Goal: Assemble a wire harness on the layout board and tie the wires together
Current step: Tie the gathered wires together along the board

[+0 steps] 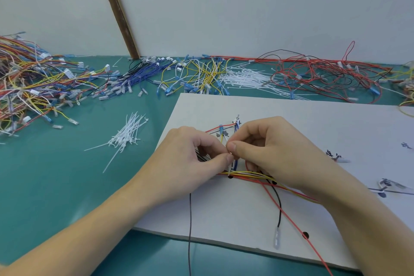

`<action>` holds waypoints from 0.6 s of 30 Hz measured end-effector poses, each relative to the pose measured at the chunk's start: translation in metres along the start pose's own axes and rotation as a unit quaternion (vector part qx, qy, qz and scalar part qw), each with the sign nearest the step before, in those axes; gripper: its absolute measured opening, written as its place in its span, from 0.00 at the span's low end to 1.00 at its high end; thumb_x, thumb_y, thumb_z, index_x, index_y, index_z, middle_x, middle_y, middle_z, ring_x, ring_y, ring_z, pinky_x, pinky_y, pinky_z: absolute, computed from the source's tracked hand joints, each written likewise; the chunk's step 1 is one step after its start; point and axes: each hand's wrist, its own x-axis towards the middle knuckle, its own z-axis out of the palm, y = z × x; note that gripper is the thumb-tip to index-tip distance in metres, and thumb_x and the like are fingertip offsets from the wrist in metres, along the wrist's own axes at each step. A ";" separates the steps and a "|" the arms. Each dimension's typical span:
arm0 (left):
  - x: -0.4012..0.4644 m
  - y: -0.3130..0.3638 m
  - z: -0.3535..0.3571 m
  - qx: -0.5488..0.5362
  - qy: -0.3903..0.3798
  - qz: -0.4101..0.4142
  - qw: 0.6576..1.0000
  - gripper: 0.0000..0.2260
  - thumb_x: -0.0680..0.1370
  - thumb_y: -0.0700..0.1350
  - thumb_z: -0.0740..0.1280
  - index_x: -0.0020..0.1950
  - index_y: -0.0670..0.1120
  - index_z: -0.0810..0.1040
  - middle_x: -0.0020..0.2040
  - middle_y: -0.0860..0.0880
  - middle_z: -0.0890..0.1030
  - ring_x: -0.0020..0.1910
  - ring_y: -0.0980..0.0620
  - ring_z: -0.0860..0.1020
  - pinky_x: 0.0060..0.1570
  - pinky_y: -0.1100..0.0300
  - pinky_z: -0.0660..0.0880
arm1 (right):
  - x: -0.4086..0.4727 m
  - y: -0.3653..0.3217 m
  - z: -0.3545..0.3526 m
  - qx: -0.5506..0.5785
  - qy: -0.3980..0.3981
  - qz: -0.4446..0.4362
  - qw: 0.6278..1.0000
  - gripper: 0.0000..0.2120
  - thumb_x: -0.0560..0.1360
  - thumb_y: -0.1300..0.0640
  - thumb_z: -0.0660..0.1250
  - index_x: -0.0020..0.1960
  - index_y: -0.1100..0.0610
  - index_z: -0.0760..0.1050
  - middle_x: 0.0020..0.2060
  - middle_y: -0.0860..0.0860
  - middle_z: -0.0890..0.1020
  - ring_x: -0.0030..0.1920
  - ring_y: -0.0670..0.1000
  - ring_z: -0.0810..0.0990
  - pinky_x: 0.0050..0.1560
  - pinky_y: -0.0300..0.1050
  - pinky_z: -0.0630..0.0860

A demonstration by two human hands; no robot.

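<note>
white plastic, thin and hard to make out, sat pinched between both hands: a cable tie (pixel 229 164) rising from the wire bundle (pixel 248 175). the left hand (pixel 192 152) had its thumb and forefinger closed on the tie from the left, the other fingers curled under. the right hand (pixel 268 148) met it from the right, thumb tip pressed against the same spot, fingers bent down over the wires. the two thumbs touched, or nearly so.

the bundle, of yellow, red, white and black strands, ran across the layout board (pixel 313 123) just under the hands, beside a black peg (pixel 230 177). from it a red wire (pixel 298 228) trailed down toward the near right edge, passing another black peg (pixel 305 234), and a black wire (pixel 279 208) ended in a clear sleeved terminal (pixel 277 240). above the hands a short red lead and a blue connector (pixel 221 128) lay on the board by handwritten marks. more marks and small white clips showed on the board's right side.

the board lay on a green worktop (pixel 67 175). left of it sat a loose heap of white cable ties (pixel 126 135). along the far wall lay piles of spare wires: mixed colours (pixel 29 80) at left, blue (pixel 139 71), yellow (pixel 201 74), more white ties (pixel 248 78), then red (pixel 324 74).
</note>
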 end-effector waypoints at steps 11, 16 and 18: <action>0.001 0.001 -0.003 0.030 -0.045 -0.003 0.999 0.01 0.74 0.51 0.76 0.44 0.57 0.87 0.42 0.61 0.83 0.43 0.53 0.80 0.42 0.58 0.74 | 0.003 -0.005 0.007 -0.048 0.054 -0.010 0.997 0.12 0.80 0.63 0.68 0.40 0.51 0.79 0.31 0.42 0.83 0.28 0.43 0.77 0.31 0.38 0.71; 0.003 0.001 -0.006 0.051 -0.071 0.006 0.996 0.02 0.75 0.49 0.77 0.42 0.55 0.88 0.40 0.55 0.83 0.44 0.51 0.79 0.42 0.57 0.73 | 0.003 -0.009 0.010 -0.012 0.087 -0.010 0.996 0.12 0.80 0.65 0.67 0.41 0.52 0.79 0.32 0.45 0.84 0.26 0.45 0.77 0.28 0.37 0.71; 0.003 0.002 -0.006 0.051 -0.075 0.007 0.996 0.04 0.74 0.47 0.78 0.40 0.54 0.87 0.40 0.54 0.83 0.45 0.53 0.79 0.42 0.60 0.73 | 0.004 -0.011 0.012 -0.004 0.090 -0.011 0.996 0.12 0.80 0.65 0.67 0.40 0.53 0.79 0.33 0.47 0.84 0.28 0.45 0.77 0.30 0.40 0.71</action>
